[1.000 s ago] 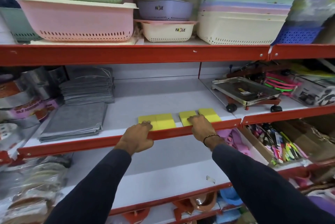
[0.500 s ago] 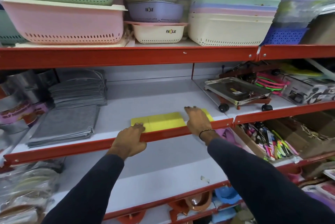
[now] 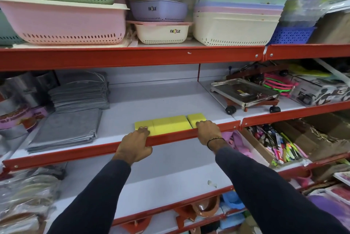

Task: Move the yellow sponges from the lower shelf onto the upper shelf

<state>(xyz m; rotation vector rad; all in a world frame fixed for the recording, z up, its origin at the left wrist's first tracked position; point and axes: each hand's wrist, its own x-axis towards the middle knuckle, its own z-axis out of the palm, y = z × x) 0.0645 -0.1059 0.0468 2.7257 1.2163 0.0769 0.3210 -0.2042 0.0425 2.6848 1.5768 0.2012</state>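
A row of yellow sponges lies at the front edge of the upper shelf (image 3: 75,151), just behind its red rim. The left sponge (image 3: 144,126) touches the wide middle block (image 3: 171,122). The right sponge (image 3: 197,117) sits a narrow gap away. My left hand (image 3: 135,144) curls over the red rim, fingertips resting on the left sponge. My right hand (image 3: 208,131) rests its fingertips on the front of the right sponge. Neither hand lifts a sponge. Below my arms, the white lower shelf (image 3: 161,175) shows no sponges.
Folded grey cloths (image 3: 66,129) lie left of the sponges. A steel tray on wheels (image 3: 244,93) stands to the right. Plastic baskets (image 3: 62,19) fill the top shelf. A cardboard box of pens (image 3: 280,144) sits lower right, and bagged goods (image 3: 28,196) lower left.
The sponges, in two separate pairs a second ago, now sit close together in one row. Both hands have stayed on the row's ends at the shelf rim.
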